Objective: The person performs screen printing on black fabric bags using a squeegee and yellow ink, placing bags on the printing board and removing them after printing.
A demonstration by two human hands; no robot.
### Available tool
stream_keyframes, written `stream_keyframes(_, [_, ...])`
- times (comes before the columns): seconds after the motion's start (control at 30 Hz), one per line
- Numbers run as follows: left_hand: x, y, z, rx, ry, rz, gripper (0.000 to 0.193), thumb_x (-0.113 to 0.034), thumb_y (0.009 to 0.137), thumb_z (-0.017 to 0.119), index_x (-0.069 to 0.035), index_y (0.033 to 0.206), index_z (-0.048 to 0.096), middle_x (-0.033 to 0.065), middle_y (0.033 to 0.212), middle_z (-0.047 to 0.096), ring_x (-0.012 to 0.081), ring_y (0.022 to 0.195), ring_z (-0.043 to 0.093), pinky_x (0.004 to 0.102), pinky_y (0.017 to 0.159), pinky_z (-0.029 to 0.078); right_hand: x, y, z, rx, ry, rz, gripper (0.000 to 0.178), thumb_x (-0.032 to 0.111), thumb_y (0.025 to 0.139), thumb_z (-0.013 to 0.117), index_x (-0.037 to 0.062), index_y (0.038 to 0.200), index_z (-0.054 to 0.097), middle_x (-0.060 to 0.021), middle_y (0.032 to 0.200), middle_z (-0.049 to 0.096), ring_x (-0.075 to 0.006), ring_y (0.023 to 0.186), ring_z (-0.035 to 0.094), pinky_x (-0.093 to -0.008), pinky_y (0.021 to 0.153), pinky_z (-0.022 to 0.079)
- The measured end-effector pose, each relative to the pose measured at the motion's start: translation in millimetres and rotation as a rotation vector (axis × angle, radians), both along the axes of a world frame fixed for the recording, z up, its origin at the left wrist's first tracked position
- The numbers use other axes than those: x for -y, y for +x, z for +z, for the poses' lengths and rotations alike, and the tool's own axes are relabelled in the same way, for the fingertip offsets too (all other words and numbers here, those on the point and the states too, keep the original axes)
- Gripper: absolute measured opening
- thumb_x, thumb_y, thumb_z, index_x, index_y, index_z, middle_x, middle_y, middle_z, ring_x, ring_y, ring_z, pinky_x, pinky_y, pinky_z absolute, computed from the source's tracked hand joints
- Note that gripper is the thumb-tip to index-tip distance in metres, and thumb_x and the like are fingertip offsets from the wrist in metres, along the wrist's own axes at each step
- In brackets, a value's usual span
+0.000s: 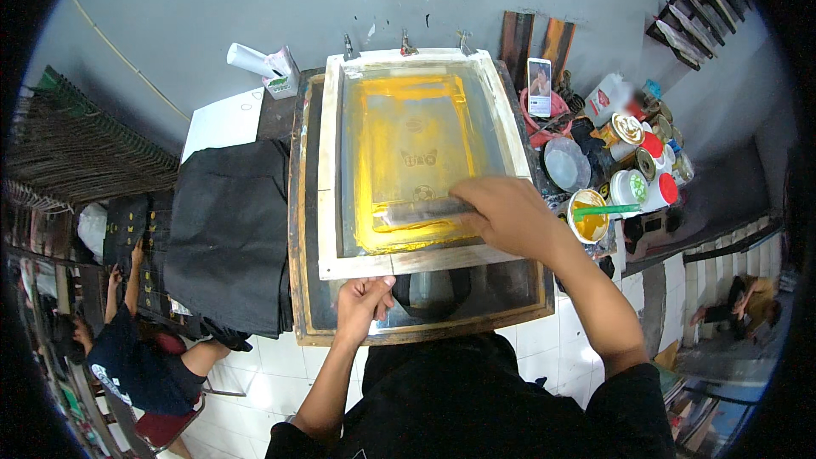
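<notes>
A white wooden screen printing frame (330, 178) lies over a dark board with a brown rim (425, 331). Yellow ink is smeared over its mesh (442, 132), where small printed motifs show. My right hand (510, 214) is closed around one end of a squeegee (416, 212), which lies across the lower part of the mesh. At the frame's front edge, my left hand (364, 306) has its fingers curled and its thumb against the rail. Black fabric with a loop shape (435, 291) shows under that edge.
Left of the board lies a stack of black fabric bags (228, 238). To the right stand an ink tub with a green stick (588, 218), several jars, a clear bowl (567, 164) and a propped phone (540, 87). Clamps (408, 42) line the back. Another person (149, 365) works at far left.
</notes>
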State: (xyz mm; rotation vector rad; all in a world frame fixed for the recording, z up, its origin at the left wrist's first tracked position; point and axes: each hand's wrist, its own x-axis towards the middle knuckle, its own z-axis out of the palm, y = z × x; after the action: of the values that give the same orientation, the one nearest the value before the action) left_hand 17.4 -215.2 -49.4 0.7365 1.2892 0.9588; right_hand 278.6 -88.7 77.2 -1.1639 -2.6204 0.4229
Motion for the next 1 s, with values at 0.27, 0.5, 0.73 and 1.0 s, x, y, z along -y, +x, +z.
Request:
stream_keyframes(0.27, [1, 4, -3, -0.008, -0.004, 0.018, 0.031, -0.023, 0.096, 0.073, -0.004, 0.072, 0.065, 0.0048, 0.059, 0.063, 0.0081, 0.043, 0.05, 0.0246, 0.042, 0.034, -12, 6, -45, 0.058, 0.086, 0.137, 0.029, 0.009, 0.085, 0.065, 0.0029, 0.113, 0.06, -0.0163, 0.107, 0.067, -0.036, 0.101, 0.067, -0.0482, 0.085, 0.054])
stream_keyframes(0.5, [0, -4, -9, 0.093, -0.041, -0.048, 0.021, -0.016, 0.095, 0.068, 0.001, 0.083, 0.068, 0.009, 0.064, 0.067, 0.0123, 0.046, 0.056, 0.0247, 0.045, 0.04, -190, -19, -67, 0.039, 0.167, 0.055, 0.03, 0.019, 0.089, 0.069, 0.004, 0.113, 0.06, -0.0183, 0.104, 0.07, -0.0429, 0.1, 0.066, -0.0512, 0.086, 0.052])
stream_keyframes(0.73, [-4, -20, 6, 0.459, -0.318, 0.011, 0.042, -0.013, 0.091, 0.048, 0.017, 0.118, 0.058, 0.0317, 0.104, 0.072, 0.0323, 0.083, 0.075, 0.0366, 0.068, 0.064, -283, -46, -31, 0.123, -0.015, -0.056, 0.05, 0.029, 0.089, 0.073, 0.0059, 0.132, 0.063, -0.0213, 0.114, 0.071, -0.0422, 0.105, 0.067, -0.0497, 0.09, 0.052])
stream_keyframes(1.0, [-55, -41, 61, 0.151, -0.056, -0.363, 0.02, -0.01, 0.101, 0.052, 0.001, 0.103, 0.069, 0.0167, 0.083, 0.074, 0.0182, 0.064, 0.071, 0.026, 0.056, 0.057, -253, -56, -56, 0.144, 0.195, -0.184, 0.044, 0.036, 0.088, 0.072, 0.0058, 0.118, 0.062, -0.017, 0.104, 0.073, -0.0377, 0.099, 0.069, -0.0504, 0.083, 0.053])
